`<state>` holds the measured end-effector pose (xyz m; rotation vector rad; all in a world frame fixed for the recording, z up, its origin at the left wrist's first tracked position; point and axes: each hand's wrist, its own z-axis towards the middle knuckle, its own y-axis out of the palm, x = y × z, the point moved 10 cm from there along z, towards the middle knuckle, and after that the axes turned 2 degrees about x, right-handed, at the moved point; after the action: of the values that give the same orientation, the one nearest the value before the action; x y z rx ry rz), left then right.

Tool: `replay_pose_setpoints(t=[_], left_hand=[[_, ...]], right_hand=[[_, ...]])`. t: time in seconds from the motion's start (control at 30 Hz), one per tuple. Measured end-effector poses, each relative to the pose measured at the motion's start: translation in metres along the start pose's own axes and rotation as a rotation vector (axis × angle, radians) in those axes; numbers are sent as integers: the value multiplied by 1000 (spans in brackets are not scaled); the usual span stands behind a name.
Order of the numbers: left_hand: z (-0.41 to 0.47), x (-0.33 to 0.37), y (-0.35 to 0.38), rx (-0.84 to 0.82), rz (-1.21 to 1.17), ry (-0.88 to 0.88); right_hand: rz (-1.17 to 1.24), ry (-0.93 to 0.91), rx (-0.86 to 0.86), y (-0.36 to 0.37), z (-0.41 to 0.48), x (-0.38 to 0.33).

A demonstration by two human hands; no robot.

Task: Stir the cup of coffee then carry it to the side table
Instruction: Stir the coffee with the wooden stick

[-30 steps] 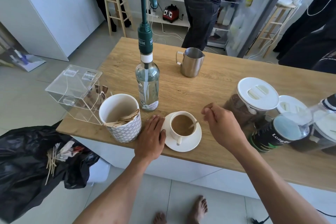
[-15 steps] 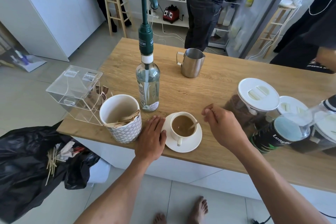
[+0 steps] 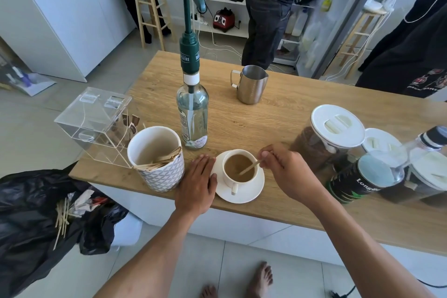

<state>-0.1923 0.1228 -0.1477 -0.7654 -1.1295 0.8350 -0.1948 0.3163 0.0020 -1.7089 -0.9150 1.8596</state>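
The stirrer (image 3: 250, 168) tip is lying hidden under the coffee (image 3: 235, 164) in the cup (image 3: 228, 180); right of the cup, the frame edge is cutting off 1 white-lidded jar (image 3: 430, 174).

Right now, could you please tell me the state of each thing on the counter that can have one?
Cup: filled, upright on saucer.
Stirrer: tip in cup, pinched by right hand.
Left hand: flat on counter beside saucer.
Pump bottle: upright, pump fitted.
Big jar: lid on.
Steel jug: upright.

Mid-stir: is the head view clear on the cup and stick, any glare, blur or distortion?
Head view: coffee cup and wooden stir stick sharp in even daylight; wide-angle distortion bows the table edges; jars at the right edge look smeared and glary.
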Motion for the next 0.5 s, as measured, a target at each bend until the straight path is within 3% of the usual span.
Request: replay_pose_setpoints(t=[0.17,0.33,0.5], left_hand=[[0,-1,0,15,-4,2],[0,-1,0,15,-3,-1],[-1,-1,-1,20,-4,5]], right_hand=[[-41,6,61,-8,3,1],[3,-32,-16,1,-4,-6],[-136,-27,52,-26,-2,-2]])
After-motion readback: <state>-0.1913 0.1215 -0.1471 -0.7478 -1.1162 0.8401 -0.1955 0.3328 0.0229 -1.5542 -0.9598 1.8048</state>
